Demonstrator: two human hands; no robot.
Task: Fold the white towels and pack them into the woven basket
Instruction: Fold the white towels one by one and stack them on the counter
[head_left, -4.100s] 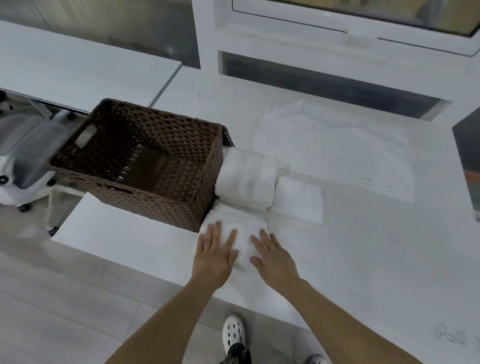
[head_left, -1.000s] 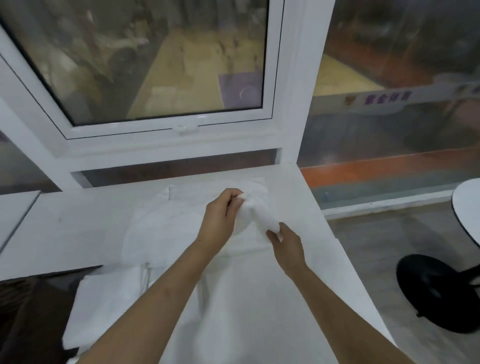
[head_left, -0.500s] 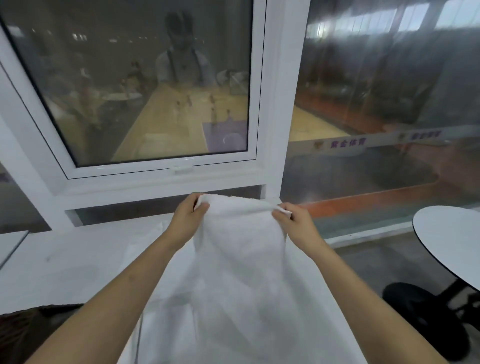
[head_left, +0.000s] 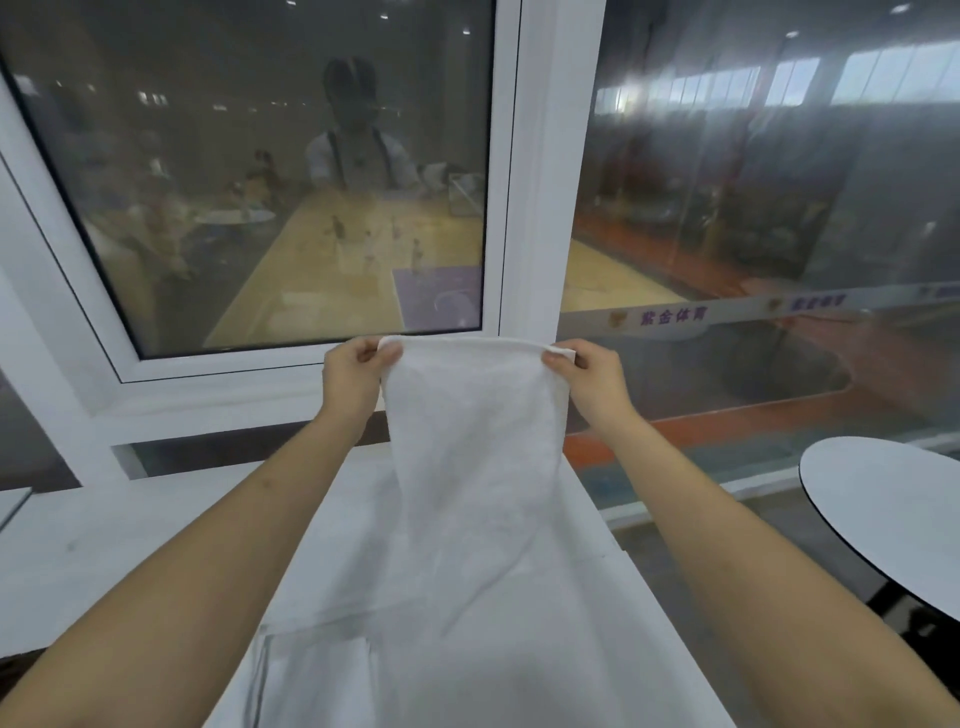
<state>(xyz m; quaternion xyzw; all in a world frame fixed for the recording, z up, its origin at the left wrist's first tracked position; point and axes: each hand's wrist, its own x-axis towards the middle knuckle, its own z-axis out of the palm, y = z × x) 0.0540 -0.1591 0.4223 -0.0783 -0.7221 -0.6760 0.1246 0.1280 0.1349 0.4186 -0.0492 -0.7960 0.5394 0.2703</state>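
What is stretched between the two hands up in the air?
In the head view, the top edge of the white towel spans between the left hand and right hand.

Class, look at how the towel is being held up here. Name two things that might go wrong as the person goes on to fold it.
1. The left hand and right hand pinch only the top corners of the white towel; a slip at either corner would probably let it drop in a heap.
2. Its lower part drapes over other white cloth on the table, so layers may catch together.

left hand (head_left: 353, 375): raised, fingers pinched | right hand (head_left: 589, 376): same
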